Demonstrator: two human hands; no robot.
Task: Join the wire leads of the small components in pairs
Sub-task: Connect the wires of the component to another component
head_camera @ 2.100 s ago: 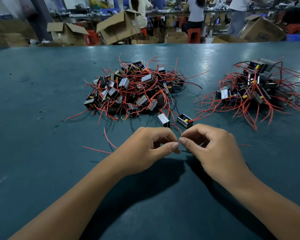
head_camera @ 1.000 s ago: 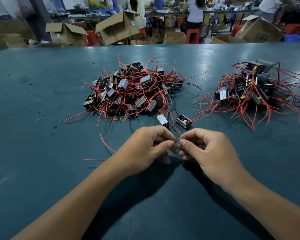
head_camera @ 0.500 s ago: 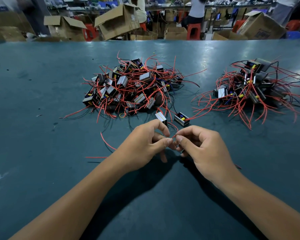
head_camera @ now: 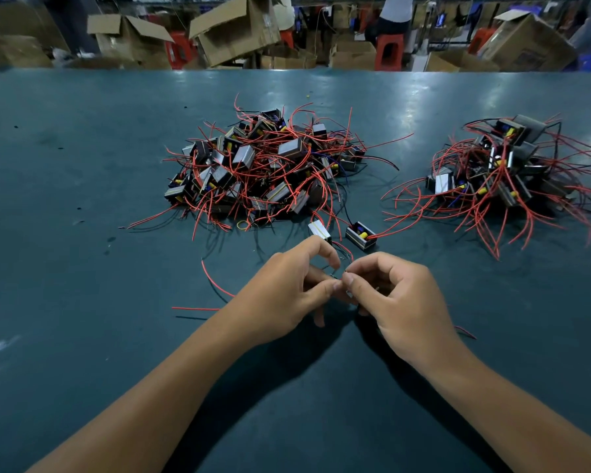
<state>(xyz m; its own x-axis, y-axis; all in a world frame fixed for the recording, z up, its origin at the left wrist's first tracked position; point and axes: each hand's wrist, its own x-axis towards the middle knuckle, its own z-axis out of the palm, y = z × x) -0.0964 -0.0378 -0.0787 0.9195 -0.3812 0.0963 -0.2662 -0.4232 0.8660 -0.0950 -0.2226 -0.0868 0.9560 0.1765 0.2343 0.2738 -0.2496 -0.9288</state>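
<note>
Two bare arms reach in from the bottom and come together in the middle. The left hand (head_camera: 287, 295) has its fingers curled, with the thumb and first finger tip pressed close in a small pinch. One lower finger of this hand points down. The right hand (head_camera: 400, 295) is curled too, with its thumb and first finger pinched tight. The two pinches meet tip to tip, so the hands touch at the fingertips. Both wrists are a little bent, and the backs of the hands face up.
</note>
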